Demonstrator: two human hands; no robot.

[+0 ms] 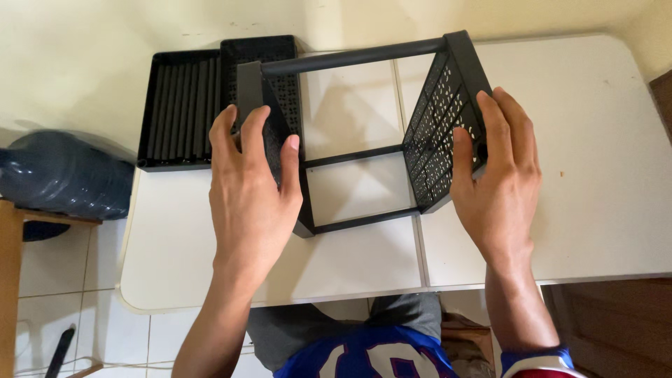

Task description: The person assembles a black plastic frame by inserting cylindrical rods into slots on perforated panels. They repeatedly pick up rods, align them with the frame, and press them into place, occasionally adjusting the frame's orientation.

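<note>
Both hands [252, 189] [497, 178] grip black perforated rack frame [441, 119].

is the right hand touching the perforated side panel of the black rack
Touching. The head view shows the right hand laid flat against the perforated side panel, its fingers overlapping the panel's outer edge with no gap.

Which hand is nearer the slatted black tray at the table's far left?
Left. The left hand lies just right of the slatted tray; the right hand is across the frame.
</note>
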